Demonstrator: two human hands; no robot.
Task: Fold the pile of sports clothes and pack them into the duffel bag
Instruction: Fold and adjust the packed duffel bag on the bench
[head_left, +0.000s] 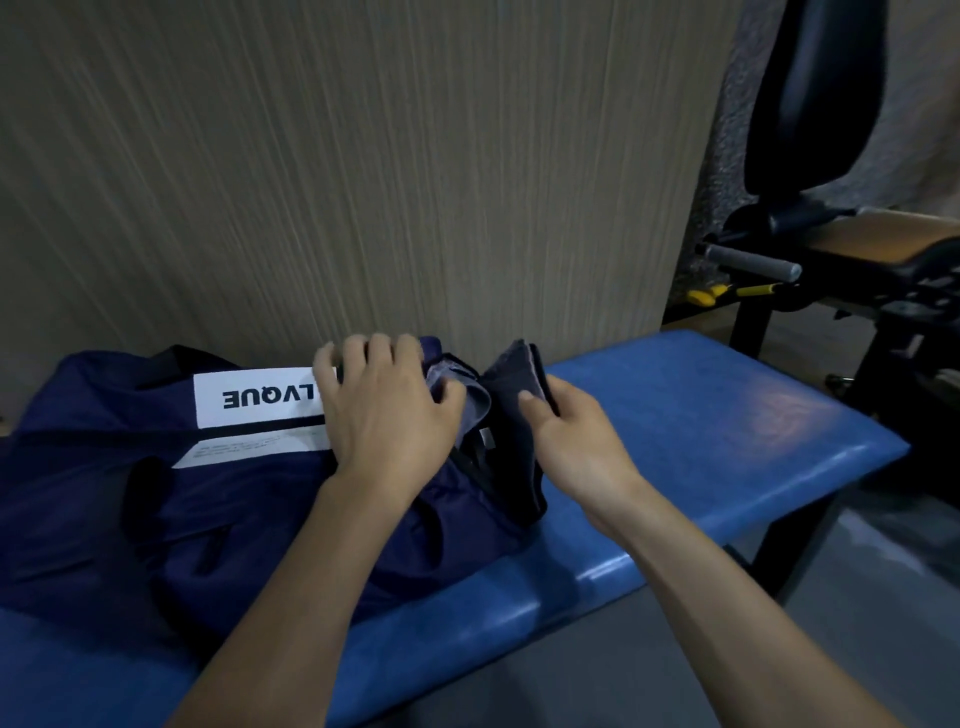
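Blue padded bench (701, 431) runs across the view, w/ a wood-grain wall panel (363, 156) behind it and a gym machine (831, 234) off to the right, well apart from the work.

Navy duffel bag (156, 493) lies on the bench, white logo patch up, its open end toward the right. Dark folded garment (511, 395) sits at that opening, partly in, partly sticking out; a grey piece (467, 402) shows just beside it, prob. already inside, though blur makes that hard to confirm.

Step in hand: packing, not folding. No loose pile visible on the bench, so likely near the end of the task.

Left hand (384, 410) rests on top of the bag by the opening, fingers curled over the fabric, thumb at the grey piece, seemingly holding the mouth apart. Right hand (566, 441) grips the dark garment, thumb on top and fingers wrapped under its edge.

Next move needs the garment pushed further in w/o unfolding it. In the way: narrow opening, black zipper edge (470, 457), grey piece taking up room.
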